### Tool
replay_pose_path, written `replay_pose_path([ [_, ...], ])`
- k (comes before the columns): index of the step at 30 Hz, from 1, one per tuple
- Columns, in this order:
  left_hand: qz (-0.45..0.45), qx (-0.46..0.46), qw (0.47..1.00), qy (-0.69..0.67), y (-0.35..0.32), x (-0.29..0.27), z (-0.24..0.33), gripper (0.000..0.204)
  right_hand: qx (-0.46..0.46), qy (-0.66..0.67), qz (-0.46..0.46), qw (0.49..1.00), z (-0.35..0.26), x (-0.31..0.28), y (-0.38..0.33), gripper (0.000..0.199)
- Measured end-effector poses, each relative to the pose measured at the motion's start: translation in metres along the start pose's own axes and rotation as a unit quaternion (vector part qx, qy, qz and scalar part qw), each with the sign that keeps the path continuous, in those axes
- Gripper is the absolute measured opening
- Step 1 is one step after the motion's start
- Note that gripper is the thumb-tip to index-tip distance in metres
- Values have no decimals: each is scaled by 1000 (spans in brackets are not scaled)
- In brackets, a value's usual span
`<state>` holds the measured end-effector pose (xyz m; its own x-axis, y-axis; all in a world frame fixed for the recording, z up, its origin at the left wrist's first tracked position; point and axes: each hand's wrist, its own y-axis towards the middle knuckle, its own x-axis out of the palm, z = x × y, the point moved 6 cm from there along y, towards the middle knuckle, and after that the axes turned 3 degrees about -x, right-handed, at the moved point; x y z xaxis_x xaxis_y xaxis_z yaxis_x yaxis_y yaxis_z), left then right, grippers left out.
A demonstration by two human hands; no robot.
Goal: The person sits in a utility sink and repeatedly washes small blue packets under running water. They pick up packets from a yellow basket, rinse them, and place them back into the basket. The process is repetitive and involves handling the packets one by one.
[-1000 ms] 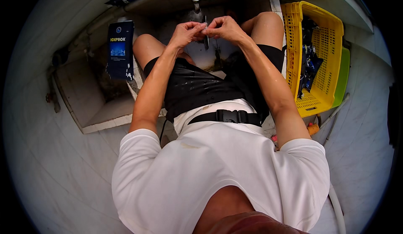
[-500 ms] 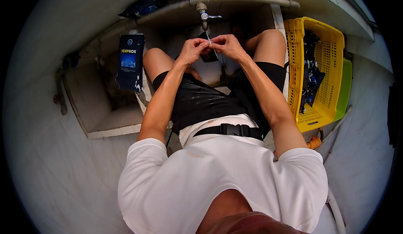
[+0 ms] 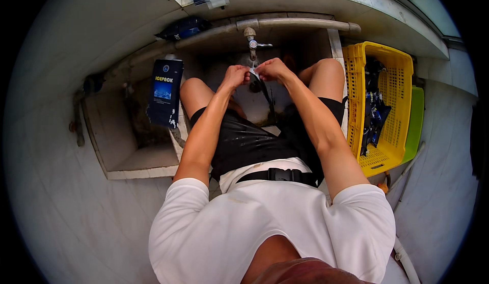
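Just below the tap, both hands meet at the pale top of a dark cold-pack pouch. My left hand pinches the left side of this top, fingers closed. On its right side, my right hand also has its fingers closed. The pouch hangs narrow and nearly edge-on beneath the hands, inside the basin between my knees. Whether water is running into it is hard to tell. A larger dark blue cold-pack pouch with a white spout stands on the basin ledge to the left.
A yellow crate to the right holds several dark pouches, with a green bin behind it. A pipe crosses above the tap. Another dark pouch lies by it. A second basin is at left.
My hands have drawn slightly apart at the top of the pouch, which now shows narrower. The whole view has tilted up, bringing packs on the upper ledge into sight.
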<state>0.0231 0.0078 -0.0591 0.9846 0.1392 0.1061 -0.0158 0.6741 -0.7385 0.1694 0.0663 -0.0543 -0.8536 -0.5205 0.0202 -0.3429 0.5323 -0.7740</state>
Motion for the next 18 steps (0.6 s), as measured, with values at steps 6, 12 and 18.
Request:
replay_pose_path([
  [6, 41, 27, 999, 20, 16, -6, 33, 26, -41, 89, 14, 995, -21, -6, 11, 9],
  [12, 153, 225, 930, 246, 3, -12, 62, 26, -162, 57, 24, 985, -35, -6, 1, 12],
  [18, 86, 162, 980, 79, 5, -8, 57, 22, -336, -12, 81, 938, -32, 0, -16, 49],
])
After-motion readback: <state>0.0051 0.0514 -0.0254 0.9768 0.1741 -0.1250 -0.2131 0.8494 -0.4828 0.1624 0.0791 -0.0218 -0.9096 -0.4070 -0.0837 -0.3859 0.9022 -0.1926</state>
